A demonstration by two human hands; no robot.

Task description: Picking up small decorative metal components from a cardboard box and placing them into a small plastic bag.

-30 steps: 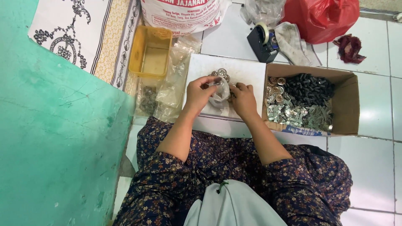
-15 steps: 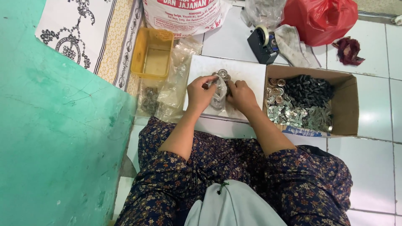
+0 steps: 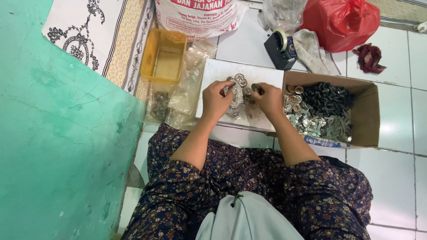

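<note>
A small clear plastic bag (image 3: 235, 95) sits between the two hands, over the white board (image 3: 218, 71) on the floor; round metal buttons (image 3: 240, 81) lie in a little heap just beyond it, some seemingly inside the bag — the film blurs which. The left hand (image 3: 216, 98) pinches the bag's near edge with fingers curled; the right hand (image 3: 268, 98) is closed around something small at its fingertips, probably a single button, though the piece itself is too small to make out.

The bag looks thin, soft and slippery; it would likely sag under the weight of the metal, so a grip at the mouth or seam seems safer than at the belly. The buttons look hard, smooth and light singly, heavier as a heap; a pinch across the rim would suit them — they would roll if dropped.

Touching the board on the right stands an open cardboard box (image 3: 371, 115) with more silvery parts and a pile of dark pieces (image 3: 329, 98); to the left lie empty clear bags (image 3: 184, 98) and a yellow plastic tray (image 3: 163, 61). Beyond are a tape dispenser (image 3: 278, 46), a red plastic bag (image 3: 342, 22) and a large white sack (image 3: 200, 18); a green wall (image 3: 58, 146) fills the left.
</note>
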